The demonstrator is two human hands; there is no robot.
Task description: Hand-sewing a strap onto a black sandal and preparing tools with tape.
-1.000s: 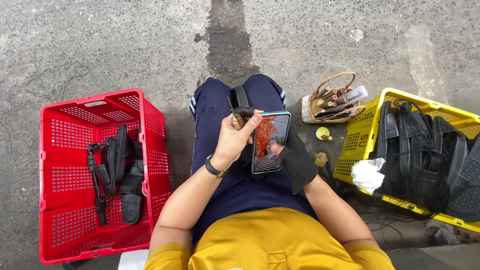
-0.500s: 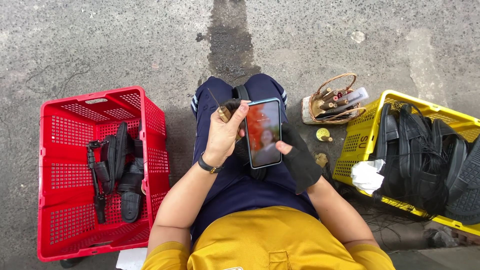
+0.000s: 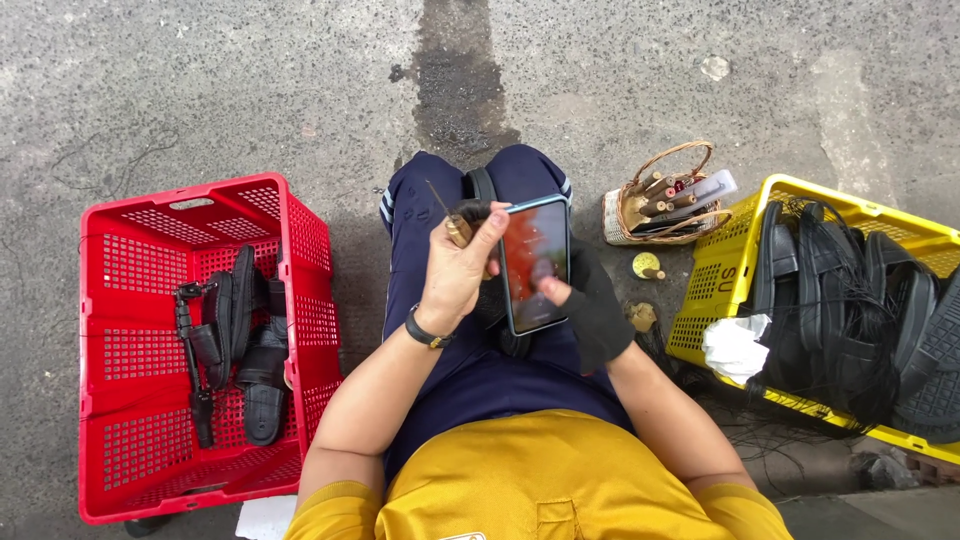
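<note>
We pinched the awl (image 3: 452, 222) in our left hand (image 3: 456, 275), point away; our gloved right hand (image 3: 592, 312) gripped the phone (image 3: 535, 265) steady.

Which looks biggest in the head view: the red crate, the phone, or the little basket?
Largest to smallest:
1. red crate
2. basket and phone look about alike; the phone sits nearer the camera, so I won't rank them.

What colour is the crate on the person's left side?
Red: the crate shows best in the head view, with black sandals inside.
</note>
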